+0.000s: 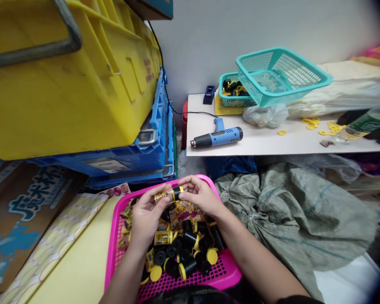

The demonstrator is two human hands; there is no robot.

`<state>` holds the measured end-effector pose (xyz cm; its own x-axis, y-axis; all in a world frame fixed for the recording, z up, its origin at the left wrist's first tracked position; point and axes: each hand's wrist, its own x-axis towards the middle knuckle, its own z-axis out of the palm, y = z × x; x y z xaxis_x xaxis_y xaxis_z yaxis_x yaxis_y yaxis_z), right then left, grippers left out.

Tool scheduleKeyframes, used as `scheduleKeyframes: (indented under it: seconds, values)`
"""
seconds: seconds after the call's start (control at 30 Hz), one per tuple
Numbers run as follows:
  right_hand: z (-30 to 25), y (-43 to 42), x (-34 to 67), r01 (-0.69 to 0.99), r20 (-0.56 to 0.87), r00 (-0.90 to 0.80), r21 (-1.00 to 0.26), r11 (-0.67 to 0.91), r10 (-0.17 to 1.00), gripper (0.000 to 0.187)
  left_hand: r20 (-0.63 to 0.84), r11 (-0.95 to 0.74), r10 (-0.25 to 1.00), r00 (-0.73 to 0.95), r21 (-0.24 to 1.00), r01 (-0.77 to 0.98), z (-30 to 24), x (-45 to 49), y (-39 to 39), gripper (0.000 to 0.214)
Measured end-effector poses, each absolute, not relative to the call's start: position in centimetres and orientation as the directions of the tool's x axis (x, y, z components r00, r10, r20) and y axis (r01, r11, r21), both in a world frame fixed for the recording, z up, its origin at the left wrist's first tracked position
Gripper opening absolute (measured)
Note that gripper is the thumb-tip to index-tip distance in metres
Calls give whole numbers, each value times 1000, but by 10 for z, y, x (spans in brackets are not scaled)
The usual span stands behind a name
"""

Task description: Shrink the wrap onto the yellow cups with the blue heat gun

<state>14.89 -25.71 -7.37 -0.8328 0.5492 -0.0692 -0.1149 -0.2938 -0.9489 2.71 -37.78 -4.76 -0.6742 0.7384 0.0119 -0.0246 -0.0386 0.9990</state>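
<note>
My left hand (143, 217) and my right hand (202, 196) meet above a pink basket (111, 236). Between them, lying sideways, is a small black tube (177, 192) with a yellow cap and a printed yellow sleeve (164, 196) around part of it. The left thumb and fingers close on the sleeved end; the right fingers pinch the yellow-capped end. Below, the basket holds several black tubes (187, 267) with yellow caps, some bare and some wrapped in printed sleeves, such as a sleeved tube (163, 237).
A blue heat gun (223, 137) lies on the white table (202, 150), its cord running left. Teal baskets (281, 90) stand behind it. A yellow crate (120, 97) sits on blue crates (139, 162) at left. To the right is a grey woven sack (291, 215).
</note>
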Motion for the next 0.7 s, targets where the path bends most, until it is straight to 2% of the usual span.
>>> scheduleKeyframes:
  seconds: [0.1,0.17,0.33,0.5,0.7]
  values:
    - [-76,-259,147,-137,-66,-821,-941,-309,567,69,77,28,768,-635,988,153,-41,28,-379,37]
    - [-77,-260,146,-148,-58,-831,-936,-319,554,68,82,39,787,-611,982,182,-37,29,-380,31]
    - [-78,-260,148,-202,-13,-854,-913,-355,521,69,-2,25,823,-569,999,32,-35,36,-379,30]
    - [-77,-267,146,-157,-13,-940,-871,-465,342,84,-32,-54,828,-559,989,-137,-44,45,-376,36]
    - [-76,-276,141,-163,-39,-917,-872,-462,398,87,6,-121,824,-567,979,-165,-47,49,-377,37]
